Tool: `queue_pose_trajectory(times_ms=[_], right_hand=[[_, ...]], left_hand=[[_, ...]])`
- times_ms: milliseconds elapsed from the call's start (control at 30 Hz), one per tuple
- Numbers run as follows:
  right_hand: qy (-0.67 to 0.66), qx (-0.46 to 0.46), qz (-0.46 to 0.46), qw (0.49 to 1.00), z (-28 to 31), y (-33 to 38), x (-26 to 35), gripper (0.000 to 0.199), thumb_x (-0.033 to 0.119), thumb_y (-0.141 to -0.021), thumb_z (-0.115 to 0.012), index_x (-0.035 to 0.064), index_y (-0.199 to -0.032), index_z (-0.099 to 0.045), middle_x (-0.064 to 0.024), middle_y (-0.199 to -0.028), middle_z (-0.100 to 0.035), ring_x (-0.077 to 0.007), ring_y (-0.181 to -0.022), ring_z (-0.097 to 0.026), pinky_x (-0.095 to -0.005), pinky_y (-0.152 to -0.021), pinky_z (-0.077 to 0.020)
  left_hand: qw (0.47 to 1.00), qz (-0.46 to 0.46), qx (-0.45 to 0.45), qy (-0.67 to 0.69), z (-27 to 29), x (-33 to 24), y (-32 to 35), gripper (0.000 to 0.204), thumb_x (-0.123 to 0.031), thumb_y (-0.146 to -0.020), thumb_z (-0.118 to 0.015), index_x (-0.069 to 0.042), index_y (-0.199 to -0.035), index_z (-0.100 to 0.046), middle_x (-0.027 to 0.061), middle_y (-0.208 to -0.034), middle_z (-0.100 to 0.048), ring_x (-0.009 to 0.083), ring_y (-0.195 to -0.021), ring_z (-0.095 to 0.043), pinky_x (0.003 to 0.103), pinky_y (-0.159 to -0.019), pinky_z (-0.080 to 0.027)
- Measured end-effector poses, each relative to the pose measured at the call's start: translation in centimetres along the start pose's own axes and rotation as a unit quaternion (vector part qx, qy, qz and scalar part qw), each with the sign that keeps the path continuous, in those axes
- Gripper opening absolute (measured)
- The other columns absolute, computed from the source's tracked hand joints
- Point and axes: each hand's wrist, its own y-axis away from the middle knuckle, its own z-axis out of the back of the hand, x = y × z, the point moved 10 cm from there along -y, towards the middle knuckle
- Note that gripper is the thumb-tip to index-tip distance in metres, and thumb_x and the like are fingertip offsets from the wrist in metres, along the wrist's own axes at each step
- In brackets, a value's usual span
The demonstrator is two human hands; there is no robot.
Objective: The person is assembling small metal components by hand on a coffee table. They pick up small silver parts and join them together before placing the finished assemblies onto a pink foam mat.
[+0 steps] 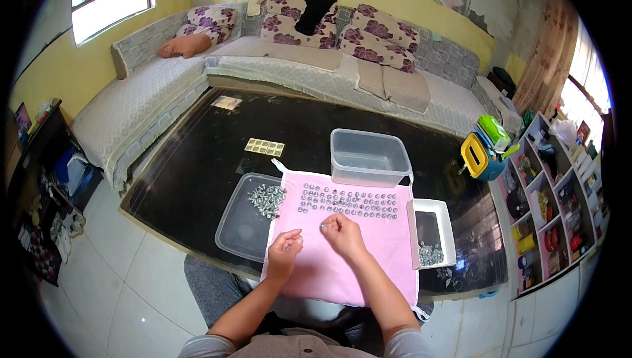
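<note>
Several rows of small silvery metal pieces (349,201) are set out across a pink cloth (316,266). My right hand (343,234) is just below the rows, thumb and fingers pinching a small silvery metal piece. To its left, my left hand (286,250) is over the cloth's left side with curled fingers; what they hold, if anything, is hidden. A pile of silvery screws (266,200) lies on a clear plastic lid (238,231), reaching the cloth's left edge. At the right, a white tray (446,226) holds small loose metal pieces (430,254) in its near end.
Beyond the rows stands a clear plastic container (370,175), overlapping the cloth. A card of pale squares (264,146) lies on the black tabletop (191,180). A yellow and blue box (479,158) is at the right, near a white shelf unit (540,216). A sofa (289,65) lines the back.
</note>
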Motion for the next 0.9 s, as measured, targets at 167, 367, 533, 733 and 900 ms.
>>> queue_pose_trajectory(times_ms=[167, 367, 533, 733, 900], right_hand=[[0.142, 0.02, 0.121, 0.982, -1.2, -3.0, 3.9, 0.008, 0.008, -0.072, -0.059, 0.0026, -0.078, -0.057, -0.0141, -0.07, -0.058, -0.0282, -0.065, -0.057, -0.0344, -0.061, -0.0464], [0.246, 0.036, 0.209, 0.946, -4.4, -4.6, 3.2, 0.006, 0.005, -0.072, -0.055, 0.0024, -0.076, -0.059, -0.0163, -0.076, -0.06, -0.0324, -0.073, -0.058, -0.038, -0.066, -0.0461], [0.291, 0.04, 0.26, 0.92, -5.5, -4.8, 2.7, 0.005, 0.002, -0.069, -0.051, -0.0003, -0.071, -0.055, -0.0176, -0.071, -0.057, -0.0339, -0.071, -0.057, -0.0409, -0.065, -0.0456], [0.278, -0.006, 0.267, 0.923, -4.4, -3.4, 4.1, 0.006, 0.003, -0.072, -0.049, 0.0, -0.075, -0.053, -0.0184, -0.072, -0.056, -0.034, -0.072, -0.056, -0.0413, -0.066, -0.045], [0.212, -0.034, 0.224, 0.951, 2.8, 1.1, 6.6, 0.008, 0.006, -0.073, -0.053, 0.0025, -0.079, -0.058, -0.0155, -0.076, -0.058, -0.0318, -0.076, -0.057, -0.0381, -0.07, -0.0458]], left_hand=[[1.0, 0.027, 0.002, 0.008, 0.2, 0.3, 0.1, 0.013, -0.006, -0.084, -0.054, 0.002, -0.093, -0.059, 0.0034, -0.075, -0.058, 0.0072, -0.066, -0.052, 0.019, -0.062, -0.043], [0.999, 0.039, 0.02, -0.008, 0.1, 0.0, 0.5, 0.014, -0.01, -0.085, -0.053, 0.002, -0.086, -0.06, 0.0035, -0.074, -0.058, 0.0073, -0.064, -0.051, 0.02, -0.061, -0.043], [0.998, 0.05, 0.031, -0.026, -0.6, -0.4, 0.6, 0.014, -0.01, -0.084, -0.053, 0.002, -0.084, -0.06, 0.0037, -0.073, -0.058, 0.0074, -0.063, -0.052, 0.02, -0.06, -0.043], [0.999, 0.047, 0.008, -0.024, 0.2, 1.2, -0.1, 0.013, -0.009, -0.084, -0.052, 0.001, -0.081, -0.06, 0.0076, -0.077, -0.062, 0.0081, -0.061, -0.054, 0.021, -0.057, -0.045], [0.998, 0.045, 0.047, 0.011, -0.5, 2.1, -0.2, 0.009, -0.008, -0.082, -0.057, 0.0, -0.082, -0.061, 0.0038, -0.075, -0.06, 0.0064, -0.061, -0.053, 0.019, -0.056, -0.044]])
